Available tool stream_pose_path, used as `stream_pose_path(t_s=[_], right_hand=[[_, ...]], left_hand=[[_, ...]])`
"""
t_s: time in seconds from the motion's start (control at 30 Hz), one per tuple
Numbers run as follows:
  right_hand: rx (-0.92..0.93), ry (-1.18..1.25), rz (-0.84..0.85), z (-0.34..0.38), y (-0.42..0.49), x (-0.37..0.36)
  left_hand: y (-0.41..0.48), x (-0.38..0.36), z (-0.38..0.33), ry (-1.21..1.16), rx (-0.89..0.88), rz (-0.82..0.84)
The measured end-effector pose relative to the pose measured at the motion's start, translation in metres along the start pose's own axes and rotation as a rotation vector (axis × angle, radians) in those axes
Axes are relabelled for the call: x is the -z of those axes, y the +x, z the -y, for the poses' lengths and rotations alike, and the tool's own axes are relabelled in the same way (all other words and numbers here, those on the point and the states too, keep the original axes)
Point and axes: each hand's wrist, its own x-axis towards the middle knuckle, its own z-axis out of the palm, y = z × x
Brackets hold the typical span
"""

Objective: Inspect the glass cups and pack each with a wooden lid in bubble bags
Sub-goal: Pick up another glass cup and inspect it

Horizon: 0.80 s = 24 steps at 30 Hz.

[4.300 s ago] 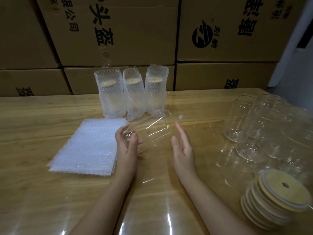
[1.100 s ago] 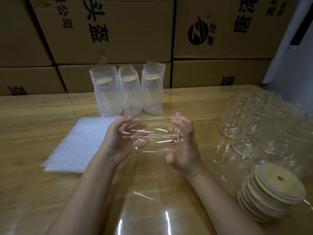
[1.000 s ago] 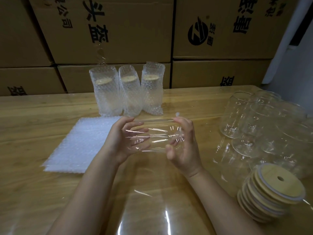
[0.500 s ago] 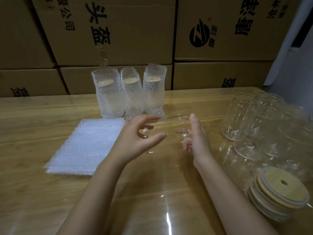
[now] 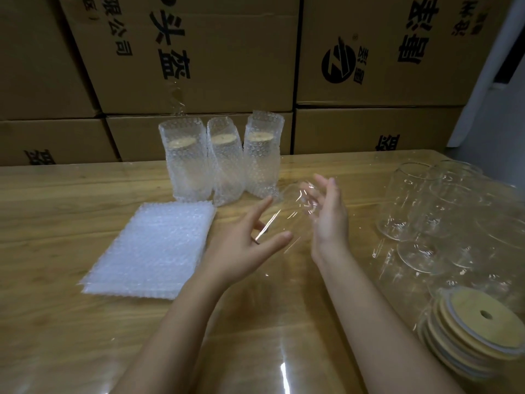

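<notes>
A stack of bubble bags (image 5: 147, 248) lies on the left part of the table (image 5: 56, 322). Behind it, toward the table's far edge, three packed cups (image 5: 225, 163) stand in a row, side by side and touching. In front of that row, a glass cup (image 5: 287, 214) is tilted between the left hand (image 5: 241, 248) and the right hand (image 5: 329, 220). To the right stands a cluster of empty glass cups (image 5: 420, 206), with a stack of wooden lids (image 5: 468, 328) in front of them. Cardboard boxes (image 5: 227, 52) are stacked behind the table.

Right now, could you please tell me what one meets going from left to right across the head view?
Bubble bags → left hand → cup → right hand → lids
</notes>
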Motion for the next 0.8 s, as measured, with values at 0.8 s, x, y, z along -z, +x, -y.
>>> stream_pose_path(t_s=[0.8], right_hand=[[0.404,-0.439,0.422,-0.019,-0.035,-0.031]], left_hand=[[0.008,-0.010,-0.012,-0.401,0.104,-0.398]])
